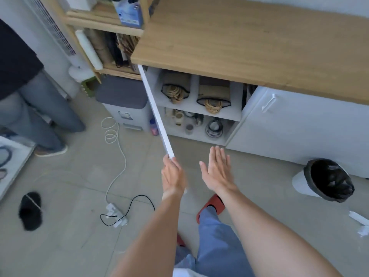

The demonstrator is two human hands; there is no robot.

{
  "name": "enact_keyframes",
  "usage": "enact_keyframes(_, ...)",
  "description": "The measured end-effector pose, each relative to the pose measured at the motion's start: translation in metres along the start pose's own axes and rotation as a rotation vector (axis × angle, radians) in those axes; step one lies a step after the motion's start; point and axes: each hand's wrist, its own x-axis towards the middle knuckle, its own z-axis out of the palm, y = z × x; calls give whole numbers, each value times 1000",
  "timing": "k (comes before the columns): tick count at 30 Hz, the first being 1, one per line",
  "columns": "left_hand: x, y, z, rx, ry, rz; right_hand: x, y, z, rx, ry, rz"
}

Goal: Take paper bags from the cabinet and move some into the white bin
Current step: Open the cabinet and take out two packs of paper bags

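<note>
The white cabinet (pixel 199 113) under a wooden counter stands with its left door (pixel 155 114) swung out toward me. My left hand (pixel 173 175) grips the free edge of that door. On the upper shelf lie two stacks of brown paper bags (pixel 175 90) with twine handles, the second stack (pixel 214 98) to the right. My right hand (pixel 218 169) hovers flat with fingers spread, in front of the cabinet's bottom edge, holding nothing. A white bin (pixel 323 179) with a black liner stands on the floor to the right, tilted in view.
Jars and a steel pot (pixel 214 127) fill the lower shelf. A grey-lidded bin (pixel 123 102) stands left of the door. A person's legs (pixel 40 116) are at the far left. A white cable and power strip (pixel 115 213) lie on the tiles, beside a black slipper (pixel 30 210).
</note>
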Motion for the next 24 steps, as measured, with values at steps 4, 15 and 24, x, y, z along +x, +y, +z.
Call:
enact_keyframes(4,9,-29,-35,144,81,-79,-10,-52,18,22,-40,-61)
enact_keyframes(15,57,-105,-143,498,234,-149,-14,-133,49,-34,-100,-199)
enact_keyframes(24,78,-113,-165,558,280,-240,4,-144,51,-39,-96,-206)
